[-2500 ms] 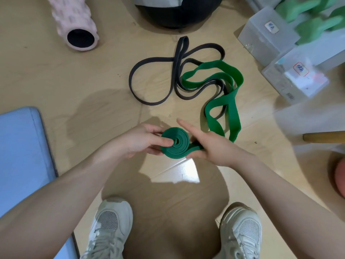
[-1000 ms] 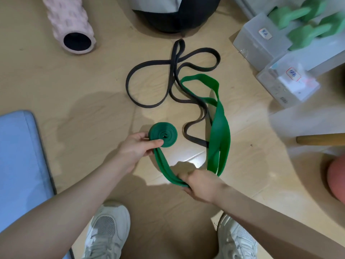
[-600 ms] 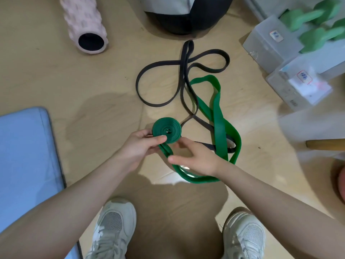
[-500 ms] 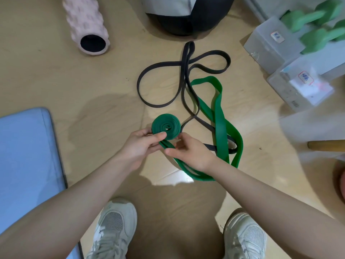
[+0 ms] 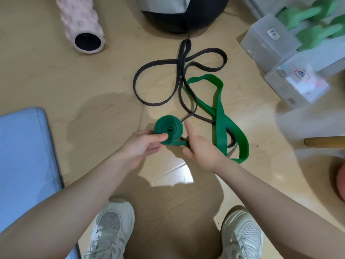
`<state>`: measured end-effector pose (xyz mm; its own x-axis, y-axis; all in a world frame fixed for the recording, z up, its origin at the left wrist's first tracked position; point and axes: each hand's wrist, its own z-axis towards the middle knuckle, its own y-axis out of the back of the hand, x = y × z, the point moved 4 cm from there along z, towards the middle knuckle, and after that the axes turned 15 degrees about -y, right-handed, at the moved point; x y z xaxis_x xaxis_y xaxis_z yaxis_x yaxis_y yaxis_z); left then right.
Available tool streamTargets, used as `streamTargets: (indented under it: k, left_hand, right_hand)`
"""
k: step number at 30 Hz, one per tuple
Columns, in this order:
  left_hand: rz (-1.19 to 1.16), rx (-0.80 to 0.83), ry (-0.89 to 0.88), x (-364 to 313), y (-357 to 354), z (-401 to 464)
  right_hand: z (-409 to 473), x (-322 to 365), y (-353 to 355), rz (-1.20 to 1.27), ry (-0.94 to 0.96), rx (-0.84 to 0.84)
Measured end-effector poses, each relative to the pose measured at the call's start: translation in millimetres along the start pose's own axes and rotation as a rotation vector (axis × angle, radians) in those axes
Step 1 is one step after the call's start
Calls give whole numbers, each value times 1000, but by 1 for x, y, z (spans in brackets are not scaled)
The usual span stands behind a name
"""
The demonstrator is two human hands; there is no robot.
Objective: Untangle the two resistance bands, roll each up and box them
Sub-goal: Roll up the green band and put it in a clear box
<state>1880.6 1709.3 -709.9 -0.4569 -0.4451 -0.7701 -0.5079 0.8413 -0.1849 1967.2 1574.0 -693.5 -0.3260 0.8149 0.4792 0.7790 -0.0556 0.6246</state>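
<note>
A wide green resistance band (image 5: 218,111) is partly wound into a flat coil (image 5: 169,128) above the wooden floor. My left hand (image 5: 141,146) pinches the coil, thumb on its face. My right hand (image 5: 200,149) grips the green strip just where it leaves the coil, index finger pointing up beside it. The loose green length loops off to the right. A thin black band (image 5: 179,79) lies in loops beyond, and one strand runs through the green loops. Two clear plastic boxes (image 5: 295,85) sit at the upper right.
A pink foam roller (image 5: 82,23) lies at the upper left and a black bag (image 5: 184,14) at the top. Green dumbbells (image 5: 315,21) rest behind the boxes. A blue mat (image 5: 24,157) covers the left. A wooden stick (image 5: 324,142) juts in from the right. My shoes (image 5: 112,232) are below.
My right hand pulled slack from the green band toward me, then came back up to the coil. The green loops shifted nearer and another turn went onto the coil.
</note>
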Motion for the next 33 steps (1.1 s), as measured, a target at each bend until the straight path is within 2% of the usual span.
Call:
streamTargets:
  k: [3, 8, 10, 13, 16, 19, 24, 27, 29, 33]
  left_hand:
    - [86, 123, 16, -7, -1, 0]
    - [358, 374, 127, -13, -6, -8]
    - [413, 399, 135, -18, -5, -9]
    - [365, 264, 16, -20, -9, -9]
    - [44, 23, -67, -14, -18, -13]
    - [-215, -69, -54, -7, -37, -20]
    - [-297, -256, -116, 0, -46, -26]
    - [-255, -253, -120, -2, -39, -23]
    - [-248, -230, -112, -3, -34, -21]
    - [-187, -230, -126, -6, -21, -15]
  right_hand:
    - [1, -5, 15, 122, -14, 52]
    - [-11, -6, 8, 174, 79, 327]
    - [-14, -6, 1, 232, 123, 328]
    - [-12, -6, 6, 341, 134, 194]
    - [-12, -2, 16, 468, 143, -49]
    - [-15, 7, 11, 554, 138, -174]
    - [-18, 9, -11, 579, 99, -196]
    - [-17, 7, -15, 553, 84, -205]
    - [-14, 4, -16, 445, 88, -161]
    - [-6, -20, -13, 59, 11, -65]
